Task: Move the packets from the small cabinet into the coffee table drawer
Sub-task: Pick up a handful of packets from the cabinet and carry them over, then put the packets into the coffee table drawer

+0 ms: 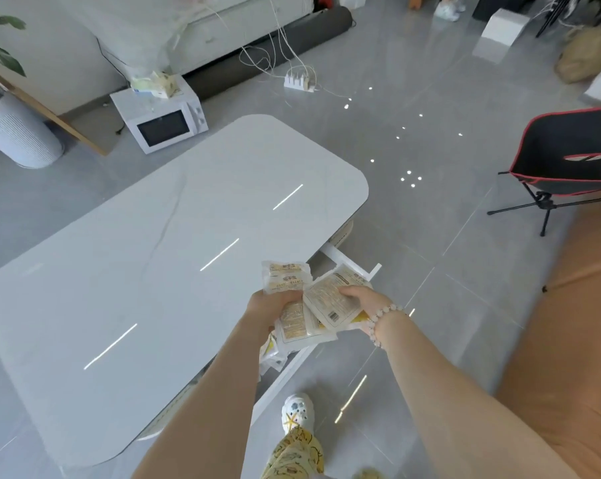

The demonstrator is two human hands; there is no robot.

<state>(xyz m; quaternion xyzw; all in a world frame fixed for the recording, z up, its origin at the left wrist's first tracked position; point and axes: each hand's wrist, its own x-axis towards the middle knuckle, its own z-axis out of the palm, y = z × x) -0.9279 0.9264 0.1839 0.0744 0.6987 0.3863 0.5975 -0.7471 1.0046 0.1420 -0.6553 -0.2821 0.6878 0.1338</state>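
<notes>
The floor (413, 219) is glossy grey tile and reflects ceiling spots and strip lights. A white coffee table (154, 254) with rounded corners occupies the centre; its glossy top mirrors three light strips. Beyond its far-left corner a white microwave (164, 124) stands on the floor, with tissue packs (157, 85) on top. A white power strip (299, 81) with cables lies beyond the far edge. A black folding chair (568, 150) with red trim stands well off the right edge. A white cylindrical unit (19, 133) stands at far left.

Two hands: left hand (273, 304), right hand (363, 299). At least four overlapping packets (328, 300). One table (154, 254), one drawer (331, 252), one microwave (164, 122) at eleven o'clock.
</notes>
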